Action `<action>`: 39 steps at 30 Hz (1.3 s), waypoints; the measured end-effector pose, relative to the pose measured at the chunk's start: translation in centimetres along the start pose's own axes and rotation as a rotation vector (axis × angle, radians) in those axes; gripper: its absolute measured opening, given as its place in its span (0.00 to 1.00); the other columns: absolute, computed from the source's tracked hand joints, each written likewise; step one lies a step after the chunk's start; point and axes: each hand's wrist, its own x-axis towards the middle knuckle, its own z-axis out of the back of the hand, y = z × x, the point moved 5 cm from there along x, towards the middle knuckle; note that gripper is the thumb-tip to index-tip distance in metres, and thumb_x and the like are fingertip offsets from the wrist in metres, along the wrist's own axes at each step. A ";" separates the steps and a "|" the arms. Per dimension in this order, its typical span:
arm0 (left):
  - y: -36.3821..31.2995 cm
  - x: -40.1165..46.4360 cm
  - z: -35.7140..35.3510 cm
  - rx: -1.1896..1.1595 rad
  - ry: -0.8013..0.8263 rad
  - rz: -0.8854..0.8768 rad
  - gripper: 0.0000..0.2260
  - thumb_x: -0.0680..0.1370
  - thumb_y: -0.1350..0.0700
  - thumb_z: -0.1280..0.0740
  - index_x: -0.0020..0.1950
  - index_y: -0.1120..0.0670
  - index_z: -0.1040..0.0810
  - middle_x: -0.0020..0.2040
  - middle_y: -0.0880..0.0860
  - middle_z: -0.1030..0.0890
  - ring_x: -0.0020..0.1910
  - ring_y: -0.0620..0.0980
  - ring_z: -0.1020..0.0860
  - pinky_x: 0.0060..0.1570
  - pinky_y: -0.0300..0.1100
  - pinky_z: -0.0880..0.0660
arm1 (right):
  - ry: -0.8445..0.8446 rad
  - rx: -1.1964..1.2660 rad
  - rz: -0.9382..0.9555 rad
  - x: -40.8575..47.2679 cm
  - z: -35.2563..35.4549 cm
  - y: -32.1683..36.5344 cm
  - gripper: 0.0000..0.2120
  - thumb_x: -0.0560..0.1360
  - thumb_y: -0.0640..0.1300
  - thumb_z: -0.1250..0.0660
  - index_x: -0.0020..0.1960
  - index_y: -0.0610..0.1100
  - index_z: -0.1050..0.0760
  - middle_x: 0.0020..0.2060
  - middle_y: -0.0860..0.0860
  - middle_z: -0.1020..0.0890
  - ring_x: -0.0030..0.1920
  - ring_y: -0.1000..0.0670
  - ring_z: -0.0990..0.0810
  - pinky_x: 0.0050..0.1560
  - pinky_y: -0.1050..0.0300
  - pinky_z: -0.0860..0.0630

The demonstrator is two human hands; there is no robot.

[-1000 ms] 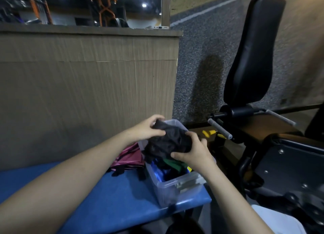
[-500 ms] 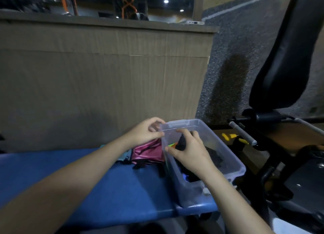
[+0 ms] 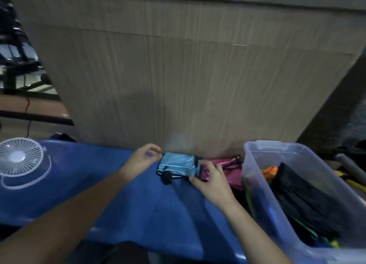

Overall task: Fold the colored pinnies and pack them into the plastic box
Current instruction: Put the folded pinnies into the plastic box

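Note:
A folded light blue pinny (image 3: pixel 177 165) with black trim lies on the blue bench (image 3: pixel 122 200) against the wooden wall. My left hand (image 3: pixel 141 160) is at its left edge, fingers curled and pinching the trim there. My right hand (image 3: pixel 211 181) grips its right end, fingers over the black edge. A folded pink pinny (image 3: pixel 230 171) lies just right of it, partly behind my right hand. The clear plastic box (image 3: pixel 257 158) stands at the bench's right end and holds a black pinny (image 3: pixel 303 200) on top, with orange, green and blue ones showing at its sides.
A small white fan (image 3: pixel 19 158) lies on the bench at far left. The wood-panelled wall (image 3: pixel 178 75) rises directly behind the bench. Grey and yellow parts of gym equipment (image 3: pixel 350 168) sit right of the box.
The black pinny has gone down into the box and both hands have left it. They moved left to the light blue pinny on the bench. My view swung left and down.

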 end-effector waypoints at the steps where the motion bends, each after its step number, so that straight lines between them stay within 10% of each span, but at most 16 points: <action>1: 1.3 0.4 0.0 -0.011 -0.013 0.033 0.07 0.79 0.58 0.30 0.56 0.54 0.20 0.46 0.50 0.20 0.43 0.43 0.24 0.43 0.30 0.29 | 0.012 0.015 -0.015 0.7 -1.1 -0.4 0.26 0.70 0.53 0.24 0.65 0.51 0.27 0.55 0.51 0.29 0.59 0.48 0.24 0.59 0.60 0.31; 10: 8.3 5.6 -4.4 -0.045 -0.014 0.192 0.10 0.78 0.53 0.28 0.58 0.44 0.20 0.50 0.44 0.22 0.50 0.48 0.19 0.51 0.43 0.23 | 0.082 -0.124 -0.051 7.8 -9.2 -3.1 0.31 0.73 0.55 0.28 0.73 0.52 0.32 0.68 0.49 0.35 0.66 0.42 0.29 0.69 0.48 0.31; 14: 8.1 6.9 -5.1 0.006 0.026 0.137 0.14 0.77 0.56 0.27 0.60 0.44 0.21 0.48 0.46 0.19 0.44 0.41 0.20 0.43 0.25 0.28 | 0.067 -0.183 -0.085 9.1 -10.5 -3.5 0.32 0.74 0.56 0.30 0.75 0.54 0.36 0.71 0.48 0.39 0.66 0.39 0.31 0.70 0.47 0.33; 17: 8.6 6.7 -5.4 0.014 0.120 0.148 0.16 0.76 0.58 0.27 0.60 0.42 0.21 0.49 0.52 0.15 0.44 0.46 0.18 0.48 0.37 0.23 | 0.054 -0.185 -0.080 8.9 -10.8 -3.5 0.30 0.74 0.55 0.28 0.73 0.54 0.33 0.68 0.48 0.37 0.62 0.41 0.32 0.69 0.48 0.33; 26: 8.3 1.0 -4.7 -0.050 0.240 0.190 0.18 0.71 0.65 0.29 0.53 0.45 0.18 0.48 0.55 0.15 0.43 0.49 0.17 0.43 0.43 0.20 | 0.136 -0.065 -0.145 3.7 -11.0 -3.3 0.33 0.68 0.44 0.23 0.69 0.53 0.32 0.58 0.48 0.39 0.58 0.44 0.27 0.66 0.57 0.29; 31: 6.4 -3.1 -4.6 -0.084 0.229 0.152 0.17 0.67 0.62 0.29 0.48 0.41 0.18 0.51 0.56 0.16 0.50 0.57 0.17 0.51 0.52 0.20 | 0.151 0.039 -0.131 -0.3 -10.1 -2.1 0.25 0.70 0.34 0.28 0.63 0.52 0.28 0.56 0.49 0.38 0.42 0.55 0.23 0.45 0.82 0.33; 39: -1.8 -5.8 -3.6 -0.135 0.230 0.006 0.17 0.66 0.60 0.31 0.53 0.47 0.18 0.54 0.57 0.17 0.44 0.48 0.18 0.45 0.45 0.21 | -0.014 0.102 -0.014 -4.6 -2.5 2.2 0.25 0.69 0.36 0.26 0.61 0.52 0.28 0.54 0.50 0.36 0.43 0.61 0.28 0.48 0.79 0.31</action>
